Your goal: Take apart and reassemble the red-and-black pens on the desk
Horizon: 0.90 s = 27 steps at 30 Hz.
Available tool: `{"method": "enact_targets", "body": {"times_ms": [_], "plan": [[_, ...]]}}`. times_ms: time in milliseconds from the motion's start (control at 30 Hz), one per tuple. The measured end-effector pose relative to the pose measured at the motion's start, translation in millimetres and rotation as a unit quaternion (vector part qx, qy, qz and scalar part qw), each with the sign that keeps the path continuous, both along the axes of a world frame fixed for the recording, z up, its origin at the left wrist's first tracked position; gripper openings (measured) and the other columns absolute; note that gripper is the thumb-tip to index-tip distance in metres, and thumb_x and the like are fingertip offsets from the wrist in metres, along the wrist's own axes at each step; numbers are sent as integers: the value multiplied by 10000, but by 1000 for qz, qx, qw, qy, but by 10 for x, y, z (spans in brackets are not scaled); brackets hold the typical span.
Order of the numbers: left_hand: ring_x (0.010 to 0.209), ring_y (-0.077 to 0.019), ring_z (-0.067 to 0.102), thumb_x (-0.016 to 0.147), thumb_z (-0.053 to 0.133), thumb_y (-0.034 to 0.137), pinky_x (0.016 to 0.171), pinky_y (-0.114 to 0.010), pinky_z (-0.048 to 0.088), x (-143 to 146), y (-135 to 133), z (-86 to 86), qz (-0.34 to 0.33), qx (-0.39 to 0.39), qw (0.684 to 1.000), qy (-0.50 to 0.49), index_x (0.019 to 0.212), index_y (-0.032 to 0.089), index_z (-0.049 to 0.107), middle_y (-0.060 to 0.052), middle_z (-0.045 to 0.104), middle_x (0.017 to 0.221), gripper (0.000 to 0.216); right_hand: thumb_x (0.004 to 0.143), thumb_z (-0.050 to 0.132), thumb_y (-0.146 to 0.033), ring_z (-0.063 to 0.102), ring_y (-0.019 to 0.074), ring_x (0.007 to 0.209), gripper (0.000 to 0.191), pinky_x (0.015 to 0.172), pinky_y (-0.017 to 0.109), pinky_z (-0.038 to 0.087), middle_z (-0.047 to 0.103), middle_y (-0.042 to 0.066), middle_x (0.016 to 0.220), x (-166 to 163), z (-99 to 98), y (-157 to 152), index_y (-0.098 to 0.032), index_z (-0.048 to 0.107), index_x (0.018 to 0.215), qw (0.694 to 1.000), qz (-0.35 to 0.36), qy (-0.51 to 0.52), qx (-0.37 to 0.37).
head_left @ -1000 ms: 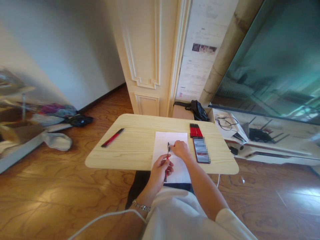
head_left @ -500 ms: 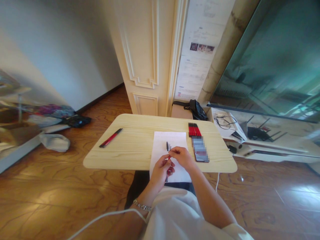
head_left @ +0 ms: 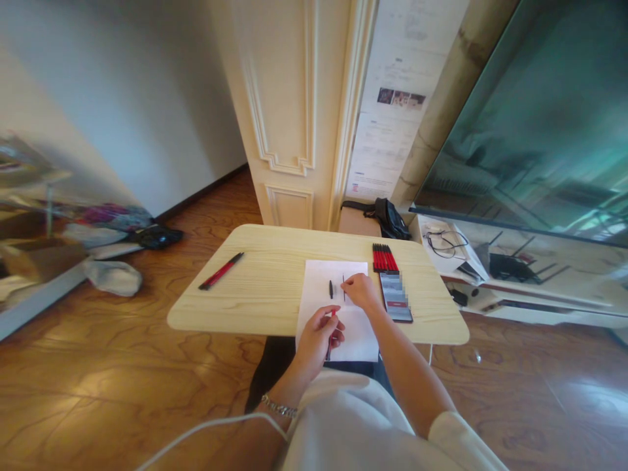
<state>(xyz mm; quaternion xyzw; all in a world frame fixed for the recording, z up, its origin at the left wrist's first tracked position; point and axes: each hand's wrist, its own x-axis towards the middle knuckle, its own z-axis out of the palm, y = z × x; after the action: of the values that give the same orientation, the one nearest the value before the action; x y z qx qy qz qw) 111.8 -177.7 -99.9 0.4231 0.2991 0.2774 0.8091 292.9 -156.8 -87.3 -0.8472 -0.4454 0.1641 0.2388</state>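
My left hand [head_left: 318, 333] is closed around a red pen barrel [head_left: 330, 335] above the near part of a white sheet of paper [head_left: 321, 278]. My right hand [head_left: 360, 290] pinches a thin dark refill [head_left: 343, 282] over the middle of the sheet. A small black pen cap or tip [head_left: 330, 288] lies on the paper just left of that hand. The sheet rests on a light wooden table [head_left: 255, 294] and hangs over its near edge.
A whole red pen [head_left: 220, 270] lies at the table's left. A row of several red and black pens [head_left: 384, 257] and a phone [head_left: 396, 296] sit right of the paper. A black bag [head_left: 388, 216], cables and a low white shelf [head_left: 515, 288] stand beyond.
The pen has come apart: the black piece now lies on the paper, my right hand has drawn the thin refill away from the barrel, and my left hand has pulled back slightly.
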Motion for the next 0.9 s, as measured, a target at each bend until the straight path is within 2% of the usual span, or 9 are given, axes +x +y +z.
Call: {"method": "enact_targets", "body": {"times_ms": [100,267,400,500,567,667,767,900], "plan": [[504,-107,562,702,682,438,448,-208,341,-18,9,17,9,-6,1000,-1,1064,185,581,-19,608,708,453,769,586,-355,634,199,732,248,638,259,396,697,117,719,-74,-31,18,-167,731,700,998,-9,-55,-37],[512,-108,566,742,649,408,453,-207,345,-25,15,15,15,-12,1000,-4,1080,180,574,-22,606,710,414,779,578,-349,636,218,806,243,690,273,409,699,148,830,-110,-58,38,-164,729,827,995,-12,-83,-56],[516,-117,573,743,632,344,454,-207,349,-24,18,22,19,-38,999,-9,1112,173,562,-31,619,709,413,780,577,-355,631,226,814,242,701,287,407,694,151,826,-115,-42,42,-160,720,801,995,-13,-80,-54],[524,-121,583,721,628,287,456,-206,354,-38,25,45,17,-52,998,-15,1127,165,556,-42,633,718,430,790,567,-376,625,224,808,250,700,290,404,696,128,809,-146,11,-13,-171,708,773,998,-27,-60,-11],[531,-120,588,717,626,270,459,-203,359,-46,26,66,19,-52,998,-17,1136,169,548,-46,641,731,438,818,529,-400,619,195,776,277,683,271,402,696,91,792,-199,44,-98,-182,697,791,998,-24,-19,52],[542,-126,605,708,643,262,480,-212,392,-35,11,96,28,-44,999,-8,1137,186,526,-47,654,750,451,841,479,-441,597,147,665,337,603,231,400,675,44,710,-325,53,-276,-175,679,787,986,25,116,113],[547,-132,620,703,656,255,514,-233,439,2,-20,111,51,-30,998,6,1058,184,507,-48,667,763,392,813,513,-450,558,121,580,330,527,212,384,645,22,660,-451,13,-433,-163,671,782,950,67,272,140],[512,-139,623,706,660,276,511,-252,467,43,-46,113,36,-29,999,28,938,180,465,-44,670,744,318,748,604,-423,473,89,475,286,454,204,328,578,-5,554,-516,-45,-520,-143,658,723,892,59,418,164]]}}
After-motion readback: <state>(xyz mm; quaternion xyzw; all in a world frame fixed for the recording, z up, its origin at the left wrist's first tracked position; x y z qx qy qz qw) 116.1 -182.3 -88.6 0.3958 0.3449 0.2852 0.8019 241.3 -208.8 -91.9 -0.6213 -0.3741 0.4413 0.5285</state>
